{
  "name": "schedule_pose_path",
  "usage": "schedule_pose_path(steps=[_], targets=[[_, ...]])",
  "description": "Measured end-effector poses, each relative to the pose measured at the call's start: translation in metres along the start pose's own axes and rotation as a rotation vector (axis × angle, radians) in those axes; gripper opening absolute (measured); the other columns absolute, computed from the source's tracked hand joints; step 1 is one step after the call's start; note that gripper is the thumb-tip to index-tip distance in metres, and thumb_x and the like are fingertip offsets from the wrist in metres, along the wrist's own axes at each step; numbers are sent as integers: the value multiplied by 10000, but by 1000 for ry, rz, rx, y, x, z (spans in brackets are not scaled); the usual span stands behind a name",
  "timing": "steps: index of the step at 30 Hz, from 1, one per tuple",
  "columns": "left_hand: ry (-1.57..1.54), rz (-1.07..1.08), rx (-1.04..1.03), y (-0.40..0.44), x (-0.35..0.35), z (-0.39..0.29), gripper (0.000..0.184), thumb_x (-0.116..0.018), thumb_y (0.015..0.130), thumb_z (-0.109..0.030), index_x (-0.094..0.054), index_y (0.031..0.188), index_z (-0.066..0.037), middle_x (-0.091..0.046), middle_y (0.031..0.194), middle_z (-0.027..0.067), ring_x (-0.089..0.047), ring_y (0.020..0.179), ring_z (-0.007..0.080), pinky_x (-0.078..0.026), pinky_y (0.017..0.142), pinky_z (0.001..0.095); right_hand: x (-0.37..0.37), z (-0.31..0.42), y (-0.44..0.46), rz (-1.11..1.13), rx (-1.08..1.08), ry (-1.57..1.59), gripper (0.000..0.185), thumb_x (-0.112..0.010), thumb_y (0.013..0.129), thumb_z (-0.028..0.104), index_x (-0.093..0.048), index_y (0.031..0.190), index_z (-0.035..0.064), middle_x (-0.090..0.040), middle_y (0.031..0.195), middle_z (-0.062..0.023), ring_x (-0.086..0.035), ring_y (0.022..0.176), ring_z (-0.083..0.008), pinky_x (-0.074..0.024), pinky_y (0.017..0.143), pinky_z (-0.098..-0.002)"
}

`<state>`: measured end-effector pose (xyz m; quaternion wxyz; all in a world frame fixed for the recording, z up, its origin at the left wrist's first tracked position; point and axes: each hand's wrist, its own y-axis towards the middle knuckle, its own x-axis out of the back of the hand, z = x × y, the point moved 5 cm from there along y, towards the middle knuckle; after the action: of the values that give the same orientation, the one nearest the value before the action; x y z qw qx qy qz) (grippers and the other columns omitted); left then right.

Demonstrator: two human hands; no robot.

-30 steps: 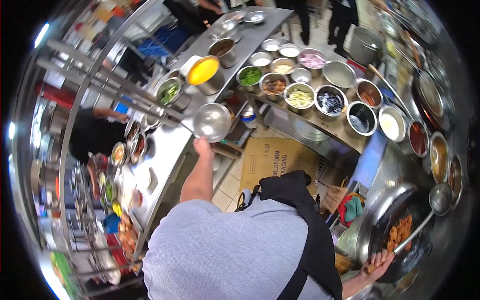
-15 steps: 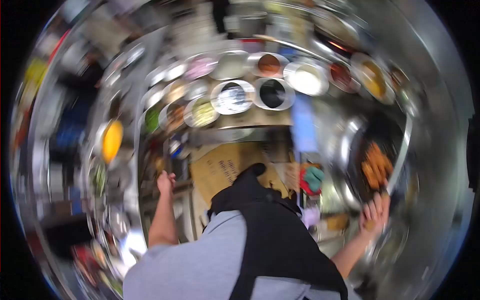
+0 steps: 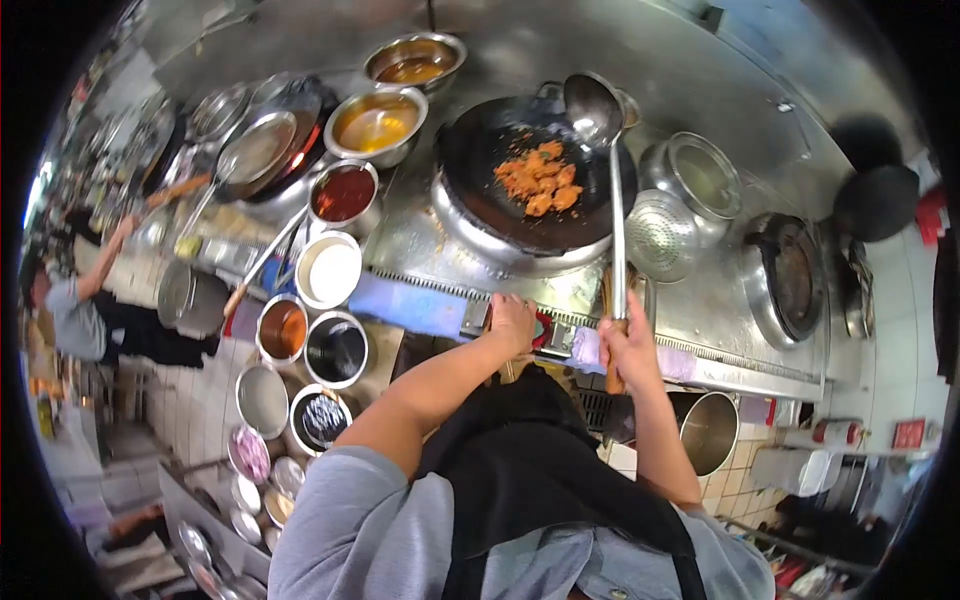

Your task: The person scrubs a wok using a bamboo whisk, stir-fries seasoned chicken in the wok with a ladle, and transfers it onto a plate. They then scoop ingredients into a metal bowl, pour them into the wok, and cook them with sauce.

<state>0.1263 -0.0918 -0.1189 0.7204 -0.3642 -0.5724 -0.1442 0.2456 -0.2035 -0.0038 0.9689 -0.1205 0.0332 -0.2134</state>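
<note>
Several sauce pots (image 3: 366, 220) sit left. Left hand (image 3: 513, 322) is at the table (image 3: 405, 245) edge, can't tell if its fingers grip. Orange chunks (image 3: 540, 180) already in the wok (image 3: 470, 165), looking well browned, none dished up; right hand (image 3: 630, 350) fingers clamped round the ladle (image 3: 617, 215).

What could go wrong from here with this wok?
The food could scorch if left unstirred, since the bowl of the ladle is off to one side. The left hand, at the front edge of the stove near the wok, might get splashed. The ladle could also drip past the wok's rim.
</note>
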Motion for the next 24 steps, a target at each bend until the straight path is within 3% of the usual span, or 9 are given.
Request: schedule_pose_path(steps=[2,7,9,10,12,16,18,20,24], targets=[[-46,282,-48,20,-22,-3,836,-781,609,-500,-453,1245,-69,-583,1163,66,-556,1070,232,-394,875,465,6,-2,-5,-30,-31,28,587,-491,896,34,-227,1415,105,-474,680,-14,-427,451,-85,-393,409,-230],[-294,274,-150,38,-49,15,685,-750,693,-379,-473,1224,-47,-611,1124,113,-582,1058,248,-459,858,427,30,2,10,-150,-125,-145,291,-456,926,106,-437,1216,102,-453,628,0,-433,430,-89,-382,378,-250],[-1089,-109,-168,26,-30,43,547,-654,781,-393,-491,1148,-22,-629,1028,155,-614,946,280,-492,806,404,32,10,35,-128,-135,-182,177,-426,943,152,-471,1098,78,-459,623,-7,-440,424,-93,-386,375,-249],[-1081,-110,-175,26,-24,53,547,-654,781,-393,-491,1148,-22,-629,1028,155,-614,946,280,-492,806,404,31,9,57,-94,-140,-153,195,-421,947,165,-474,1112,76,-467,627,-7,-441,429,-92,-388,377,-251],[-2358,469,175,16,-36,52,525,-589,812,-495,-523,1057,-35,-614,903,142,-604,819,265,-509,705,387,23,-3,99,-61,-198,-87,236,-412,955,195,-472,1146,70,-478,633,-10,-443,443,-93,-397,385,-258],[-2590,526,168,24,13,49,607,-507,812,-619,-518,1023,-50,-576,843,135,-570,747,250,-496,646,383,-33,-14,148,73,-252,-151,350,-470,945,249,-422,1250,84,-516,657,-42,-486,488,-123,-435,430,-293],[-2618,462,274,36,27,51,684,-420,798,-710,-523,993,-63,-561,840,149,-556,746,251,-482,624,381,-43,8,116,71,-85,-713,425,-502,919,259,-396,1298,101,-578,693,-103,-578,551,-194,-473,482,-344],[-2603,523,271,38,32,52,583,-513,800,-637,-530,970,-79,-564,845,132,-545,745,258,-480,634,388,-24,-13,96,22,300,-1257,520,-509,891,226,-353,1381,148,-629,784,-216,-632,666,-323,-499,597,-433],[-2583,520,410,63,29,57,280,-663,784,-325,-526,859,-94,-552,821,99,-535,731,255,-475,638,397,13,14,27,-41,49,-1352,517,-497,878,209,-351,1372,165,-623,813,-233,-607,740,-403,-475,683,-499]])
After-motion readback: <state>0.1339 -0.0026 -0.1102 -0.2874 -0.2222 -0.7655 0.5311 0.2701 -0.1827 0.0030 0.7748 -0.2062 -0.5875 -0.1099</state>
